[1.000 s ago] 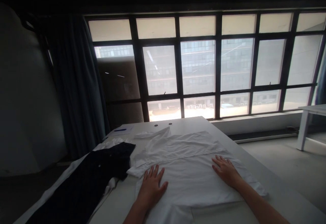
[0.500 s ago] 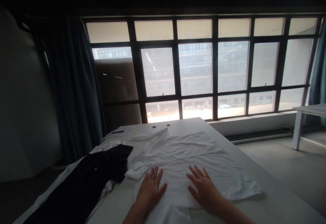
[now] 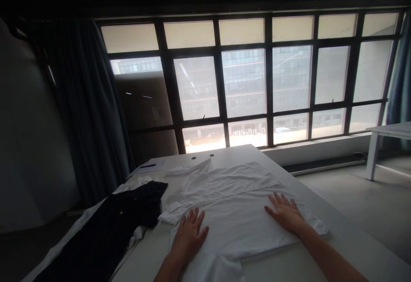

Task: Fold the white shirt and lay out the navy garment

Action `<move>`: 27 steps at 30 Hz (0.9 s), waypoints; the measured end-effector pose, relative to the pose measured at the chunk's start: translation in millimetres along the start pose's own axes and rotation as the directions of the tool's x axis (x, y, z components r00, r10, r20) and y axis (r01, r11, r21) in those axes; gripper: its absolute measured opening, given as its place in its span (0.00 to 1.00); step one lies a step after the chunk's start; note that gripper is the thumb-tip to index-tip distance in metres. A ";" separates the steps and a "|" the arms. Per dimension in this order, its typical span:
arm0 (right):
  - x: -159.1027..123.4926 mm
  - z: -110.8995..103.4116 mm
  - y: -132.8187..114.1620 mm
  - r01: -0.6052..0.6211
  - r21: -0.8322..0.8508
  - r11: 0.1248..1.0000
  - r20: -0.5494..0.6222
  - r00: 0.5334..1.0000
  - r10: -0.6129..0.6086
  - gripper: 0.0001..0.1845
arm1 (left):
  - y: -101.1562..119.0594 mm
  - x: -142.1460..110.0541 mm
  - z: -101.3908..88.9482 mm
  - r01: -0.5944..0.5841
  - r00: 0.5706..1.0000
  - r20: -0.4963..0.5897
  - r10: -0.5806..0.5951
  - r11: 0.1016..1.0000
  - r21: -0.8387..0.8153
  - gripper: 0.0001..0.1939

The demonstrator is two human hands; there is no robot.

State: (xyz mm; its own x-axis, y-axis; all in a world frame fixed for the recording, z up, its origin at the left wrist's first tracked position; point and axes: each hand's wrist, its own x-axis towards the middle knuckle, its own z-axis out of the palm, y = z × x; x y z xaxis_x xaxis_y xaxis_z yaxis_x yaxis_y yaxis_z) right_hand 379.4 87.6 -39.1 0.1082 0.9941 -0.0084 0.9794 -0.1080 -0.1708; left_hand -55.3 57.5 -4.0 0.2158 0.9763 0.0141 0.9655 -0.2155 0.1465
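A white shirt (image 3: 237, 218) lies spread on the white table (image 3: 276, 269), wrinkled along its far half. My left hand (image 3: 189, 235) rests flat on the shirt's near left part, fingers spread. Toward the shirt's right end, my right hand (image 3: 284, 213) also lies palm down on the cloth with its fingers apart. Neither hand grips anything. One sleeve hangs toward me at the bottom of the view, and another piece of white cloth points away at the back.
Left of the shirt lies a dark garment (image 3: 105, 226) over other white cloth. A pen (image 3: 148, 166) on paper (image 3: 157, 162) is at the table's far left. Windows and a dark curtain (image 3: 86, 115) stand beyond. Another white table (image 3: 390, 130) is at the right.
My right hand has slid right across the shirt, from near its middle toward its right end. The cloth there looks flatter. My left hand has barely moved.
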 end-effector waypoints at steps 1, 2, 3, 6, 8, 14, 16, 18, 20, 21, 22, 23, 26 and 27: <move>6.0 1.0 17.6 -0.076 -0.027 0.997 -0.021 0.997 0.076 0.43 | -0.7 -0.2 0.3 0.000 1.000 -0.001 0.000 1.000 0.004 0.36; 10.7 2.2 32.6 -0.135 -0.041 0.990 -0.038 0.990 0.134 0.42 | -1.2 -0.3 0.6 0.001 1.000 -0.003 -0.001 1.000 0.007 0.36; 14.2 3.3 44.6 -0.186 -0.052 0.981 -0.050 0.982 0.184 0.42 | -1.6 -0.4 0.8 0.002 1.000 -0.005 -0.002 1.000 0.009 0.36; 19.4 5.7 61.5 -0.260 -0.085 0.962 -0.056 0.965 0.256 0.42 | -2.7 -0.4 0.8 -0.008 1.000 -0.016 0.008 1.000 0.004 0.37; 20.1 6.0 61.5 -0.264 -0.099 0.959 -0.038 0.964 0.262 0.42 | -3.7 -0.3 0.4 -0.028 0.999 -0.016 0.028 1.000 -0.003 0.37; 19.7 -0.3 54.6 -0.282 -0.064 0.957 0.016 0.959 0.284 0.42 | -4.3 1.3 -1.0 -0.025 0.999 -0.047 0.025 1.000 0.000 0.34; 19.6 -5.6 54.7 -0.292 -0.050 0.955 0.011 0.956 0.293 0.41 | -2.5 1.5 -2.5 -0.013 0.993 -0.115 0.014 1.000 0.009 0.30; 19.6 -12.9 56.7 -0.278 -0.044 0.960 -0.008 0.961 0.278 0.38 | -0.4 1.3 -4.8 -0.008 0.982 -0.187 0.011 1.000 0.016 0.24; 19.4 -21.1 58.8 -0.265 -0.043 0.963 -0.035 0.964 0.263 0.33 | 1.4 0.8 -7.7 -0.004 0.972 -0.234 0.009 1.000 0.020 0.21; 18.9 -24.9 58.7 -0.267 -0.045 0.963 -0.050 0.963 0.264 0.31 | 2.0 0.7 -9.1 0.000 0.968 -0.249 0.005 1.000 0.020 0.20; 17.8 -28.1 56.6 -0.272 -0.049 0.961 -0.069 0.961 0.268 0.29 | 2.6 0.6 -10.3 0.003 0.964 -0.265 0.002 1.000 0.019 0.20; 15.9 -30.4 51.7 -0.275 -0.055 0.960 -0.090 0.959 0.270 0.27 | 3.2 0.7 -11.0 0.001 0.960 -0.279 0.004 1.000 0.018 0.20; 3.5 -29.7 15.1 -0.218 -0.069 0.973 -0.168 0.964 0.204 0.23 | 4.5 1.5 -8.8 -0.058 0.956 -0.286 0.058 0.998 0.009 0.19; -3.2 -27.0 -4.2 -0.163 -0.067 0.984 -0.195 0.970 0.148 0.22 | 4.7 2.0 -6.4 -0.096 0.957 -0.275 0.093 0.995 0.005 0.19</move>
State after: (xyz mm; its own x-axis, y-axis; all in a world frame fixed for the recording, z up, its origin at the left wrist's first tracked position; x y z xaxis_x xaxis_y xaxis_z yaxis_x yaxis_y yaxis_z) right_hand 379.6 84.6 -11.8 0.2827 0.9460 0.1586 0.9578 -0.2694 -0.1004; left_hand -51.2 58.5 3.1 0.2564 0.9191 0.2990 0.9411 -0.3080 0.1398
